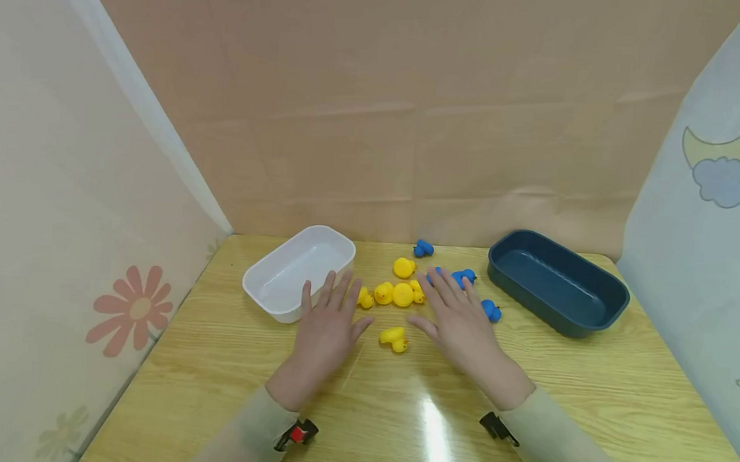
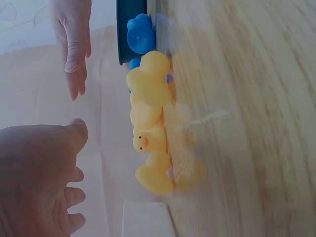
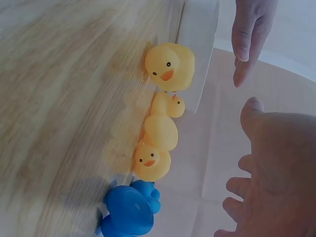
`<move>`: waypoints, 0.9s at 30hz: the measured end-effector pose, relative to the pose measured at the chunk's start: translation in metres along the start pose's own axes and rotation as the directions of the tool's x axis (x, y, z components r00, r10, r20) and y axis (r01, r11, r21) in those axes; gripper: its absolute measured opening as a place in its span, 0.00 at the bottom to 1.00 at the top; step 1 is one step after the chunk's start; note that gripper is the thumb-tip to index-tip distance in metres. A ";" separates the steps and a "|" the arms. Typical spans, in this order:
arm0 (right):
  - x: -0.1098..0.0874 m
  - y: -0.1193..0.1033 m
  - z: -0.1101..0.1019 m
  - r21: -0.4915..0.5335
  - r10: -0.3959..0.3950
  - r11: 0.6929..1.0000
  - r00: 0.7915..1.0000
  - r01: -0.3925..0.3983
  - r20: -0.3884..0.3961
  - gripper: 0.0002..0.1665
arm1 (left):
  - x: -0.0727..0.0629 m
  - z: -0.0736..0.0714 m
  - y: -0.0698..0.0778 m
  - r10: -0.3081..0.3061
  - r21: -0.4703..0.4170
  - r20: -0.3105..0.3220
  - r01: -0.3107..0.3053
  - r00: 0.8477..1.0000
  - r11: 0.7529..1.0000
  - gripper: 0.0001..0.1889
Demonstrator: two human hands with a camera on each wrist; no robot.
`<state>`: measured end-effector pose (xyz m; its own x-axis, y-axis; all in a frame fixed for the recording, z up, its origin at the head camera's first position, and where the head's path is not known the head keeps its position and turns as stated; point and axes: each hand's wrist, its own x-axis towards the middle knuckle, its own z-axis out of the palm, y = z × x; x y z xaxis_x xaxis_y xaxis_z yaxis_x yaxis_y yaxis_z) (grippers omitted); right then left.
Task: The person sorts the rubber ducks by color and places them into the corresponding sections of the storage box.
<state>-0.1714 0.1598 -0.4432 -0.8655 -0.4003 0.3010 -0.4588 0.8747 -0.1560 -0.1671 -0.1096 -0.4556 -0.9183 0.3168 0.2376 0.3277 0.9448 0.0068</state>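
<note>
Both hands hover palm down over the table with fingers spread and nothing held. The left hand (image 1: 326,329) is beside the white basin (image 1: 262,286), its fingertips overlapping the basin's near right side in the head view. My right hand (image 1: 463,325) stretches toward the blue rubber ducks (image 1: 490,310) and partly hides some of them. Between the hands lie several yellow rubber ducks (image 1: 402,295), mostly in a row. One yellow duck (image 1: 393,338) lies nearer me, on its side. In the right wrist view, yellow ducks (image 3: 170,67) and a blue duck (image 3: 129,211) show below the hand's level.
A dark blue basin (image 1: 558,322) stands at the right of the wooden table (image 1: 226,397). One blue duck (image 1: 423,248) lies by the back edge. Brown paper (image 1: 412,122) covers the back, and patterned cloths (image 1: 67,197) hang at both sides.
</note>
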 end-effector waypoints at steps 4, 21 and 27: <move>0.007 -0.003 0.002 -0.002 -0.012 1.000 1.000 0.012 0.009 0.50 | -0.002 -0.002 -0.005 -0.026 -0.039 0.002 0.026 1.000 0.999 0.40; 0.043 -0.017 0.015 -0.007 -0.090 0.996 0.996 0.090 0.008 0.48 | -0.012 -0.007 -0.033 -0.139 -0.118 -0.022 0.136 0.990 0.984 0.39; 0.055 -0.023 0.020 -0.002 -0.145 0.989 0.989 0.145 0.025 0.48 | -0.016 -0.003 -0.046 -0.170 -0.129 -0.034 0.164 0.985 0.978 0.38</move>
<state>-0.2122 0.1127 -0.4417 -0.7945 -0.5296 0.2970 -0.5792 0.8080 -0.1085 -0.1664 -0.1580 -0.4569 -0.9524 0.1487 0.2660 0.1985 0.9650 0.1712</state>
